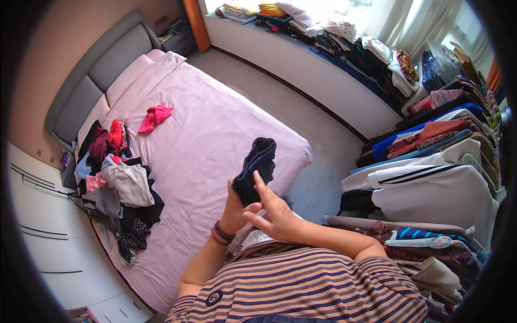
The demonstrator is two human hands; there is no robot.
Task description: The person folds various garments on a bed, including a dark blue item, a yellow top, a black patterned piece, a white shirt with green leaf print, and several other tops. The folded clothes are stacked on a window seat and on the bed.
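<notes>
A dark navy piece of clothing [258, 159], folded into a narrow bundle, is held up in front of my body near the bed's right edge. My left hand [235, 207] grips its lower end from the left side, with most of its fingers hidden behind the cloth. Against the right side of the bundle, my right hand [274, 212] rests with the index finger stretched along the fabric and the thumb apart, pointing left. What its other fingers do is partly hidden.
A pink-sheeted bed [199, 129] lies left, with a mixed clothes heap [126, 185] and a bright pink garment [155, 119] on it. Folded clothes line the window ledge [323, 59]. Many hanging clothes [431, 188] crowd the right side. White drawers [46, 215] stand far left.
</notes>
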